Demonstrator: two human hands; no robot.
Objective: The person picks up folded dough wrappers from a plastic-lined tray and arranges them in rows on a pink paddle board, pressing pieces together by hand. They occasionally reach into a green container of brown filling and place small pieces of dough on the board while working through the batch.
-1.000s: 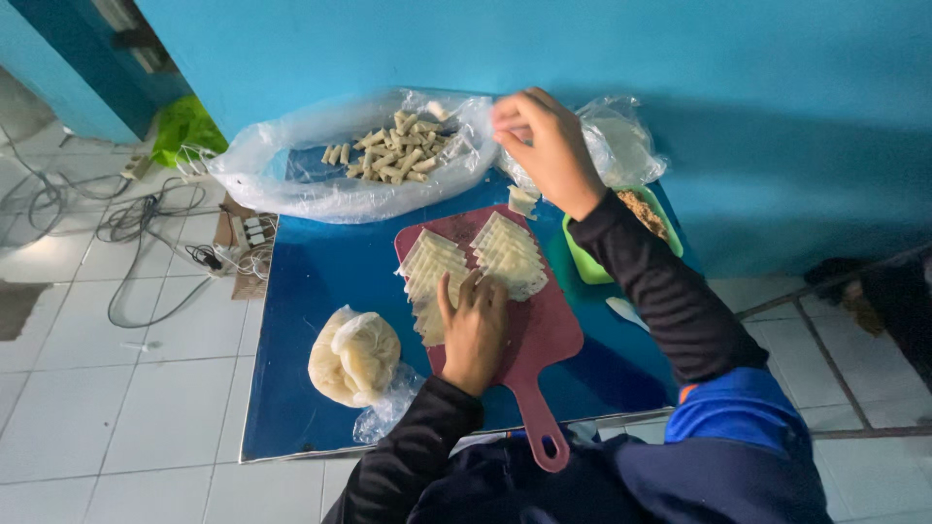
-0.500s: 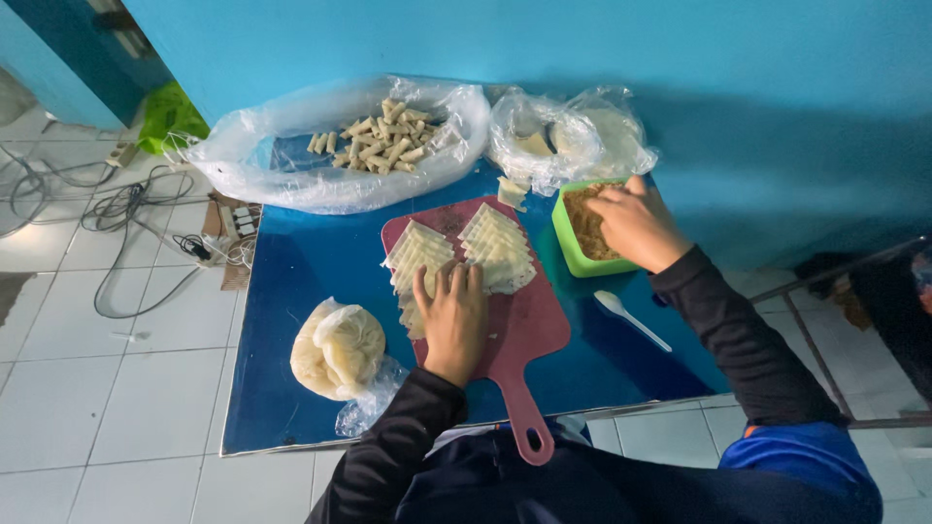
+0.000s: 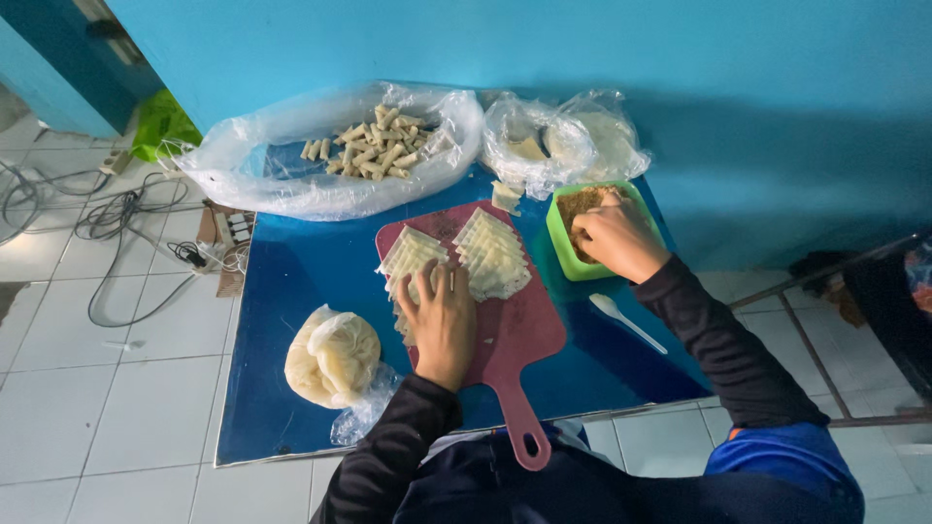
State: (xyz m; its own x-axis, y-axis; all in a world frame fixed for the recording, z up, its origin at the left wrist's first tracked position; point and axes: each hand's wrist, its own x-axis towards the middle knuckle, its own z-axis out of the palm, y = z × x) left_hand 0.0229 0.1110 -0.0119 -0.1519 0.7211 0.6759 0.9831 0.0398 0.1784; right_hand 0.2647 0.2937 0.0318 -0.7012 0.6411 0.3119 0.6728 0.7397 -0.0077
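Down low, a glossy blue table [image 3: 291,281] stands against a blue wall [image 3: 582,49], with white floor tiles [image 3: 87,388] around it and a tangle of dark cables [image 3: 107,218] lying on the tiles to the left beside a power strip [image 3: 228,233]. On the table's middle lies a dark red cutting board [image 3: 515,335], its handle pointing toward the person. Two fanned stacks of pale square wrappers sit on the board: the left stack [image 3: 413,254] and the right stack [image 3: 492,254], just beside each other. The left hand [image 3: 442,320] lies flat and open, palm down, on the near edge of the left stack, fingers spread over the sheets and gripping nothing. The right hand [image 3: 616,236] reaches into a green container [image 3: 561,243] of brownish filling at the board's right, fingers curled down into it; whether they pinch any filling I cannot tell, since the hand itself covers them. A white plastic spoon [image 3: 626,320] lies on the table near that container, apart from both hands. Along the wall, a wide clear plastic bag [image 3: 291,175] holds a heap of finished pale rolls [image 3: 374,146], and a smaller crumpled bag [image 3: 573,136] sits behind the green container. At the table's near left corner rests a tied bag of more pale wrappers [image 3: 332,357]. A green plastic bag [image 3: 160,126] lies on the floor by the wall.
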